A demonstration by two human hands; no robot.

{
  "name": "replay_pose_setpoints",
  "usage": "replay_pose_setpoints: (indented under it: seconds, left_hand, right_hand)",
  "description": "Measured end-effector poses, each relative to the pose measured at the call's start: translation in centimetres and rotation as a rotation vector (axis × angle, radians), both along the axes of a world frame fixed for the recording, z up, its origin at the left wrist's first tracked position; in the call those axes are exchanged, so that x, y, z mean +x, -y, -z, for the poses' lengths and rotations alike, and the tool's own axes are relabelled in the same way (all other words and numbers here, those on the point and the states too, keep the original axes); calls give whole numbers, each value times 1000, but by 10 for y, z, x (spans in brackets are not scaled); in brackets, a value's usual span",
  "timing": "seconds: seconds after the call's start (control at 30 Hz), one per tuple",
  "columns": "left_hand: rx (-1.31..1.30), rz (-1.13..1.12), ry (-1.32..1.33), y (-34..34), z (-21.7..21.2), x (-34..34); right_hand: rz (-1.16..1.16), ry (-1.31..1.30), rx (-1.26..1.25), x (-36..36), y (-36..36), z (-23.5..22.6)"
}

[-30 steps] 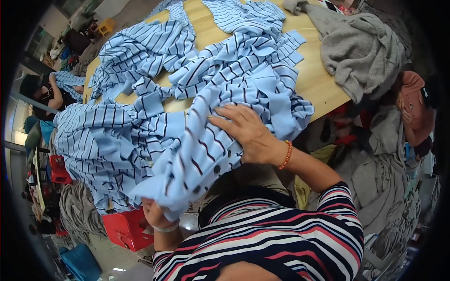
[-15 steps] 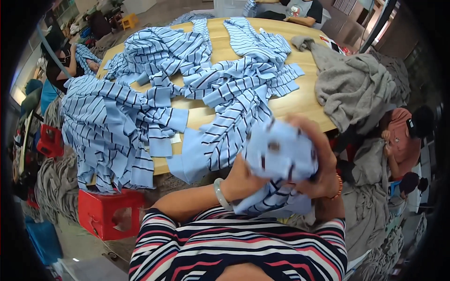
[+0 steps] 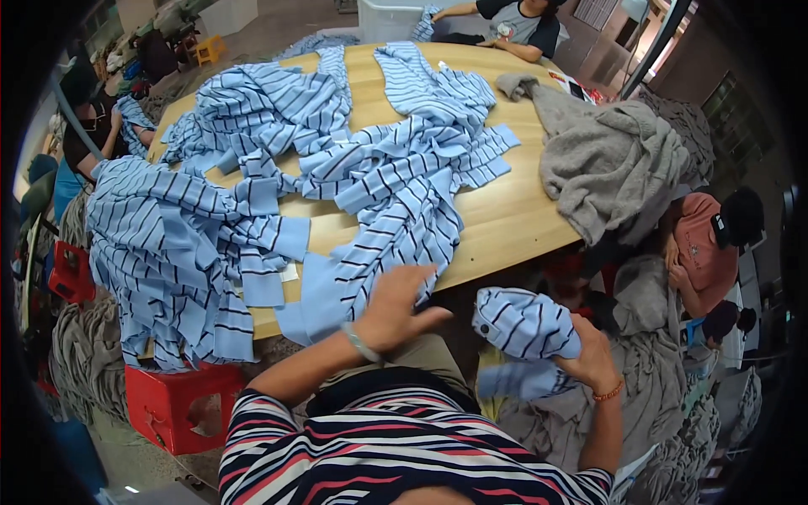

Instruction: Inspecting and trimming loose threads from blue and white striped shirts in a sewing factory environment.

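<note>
A bunched light-blue knit garment with dark stripes [image 3: 528, 323] is gripped at one end in my right hand [image 3: 592, 358], off the table's near edge at the right. A dark round spot shows on its far end, and another blue fold hangs below it. My left hand [image 3: 396, 310] is empty, thumb and fingers spread, over or just in front of the near end of a striped garment [image 3: 404, 231] stretched along the table. Whether the left fingers touch that cloth I cannot tell.
More striped garments [image 3: 160, 244] heap on the wooden table [image 3: 505, 227], some hanging over its left edge. Grey knitwear [image 3: 614, 151] drapes over the right side. A red stool [image 3: 181, 404] stands below left. Other people sit at the far side, left and right.
My left hand has let go of the bunched garment and moved left, its fingers opening. My right hand has carried the garment right and lower. The whole view has shifted slightly.
</note>
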State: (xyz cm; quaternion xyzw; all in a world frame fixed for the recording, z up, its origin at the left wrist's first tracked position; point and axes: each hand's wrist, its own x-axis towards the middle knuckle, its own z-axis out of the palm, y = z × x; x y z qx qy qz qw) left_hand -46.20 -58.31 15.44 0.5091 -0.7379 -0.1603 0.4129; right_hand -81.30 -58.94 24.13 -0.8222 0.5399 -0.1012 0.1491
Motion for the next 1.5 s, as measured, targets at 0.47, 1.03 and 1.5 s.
replay_pose_setpoints:
  seconds: [0.47, 1.03, 1.5]
  left_hand:
    - [19, -412, 260, -33, 50, 99]
    - [194, -410, 45, -14, 38, 108]
    - [-664, -658, 196, 1, -85, 161]
  right_hand:
    - [-147, -163, -797, 163, 314, -191]
    - [-570, 97, -175, 231, 268, 88]
    - [-269, 557, -610, 192, 236, -37]
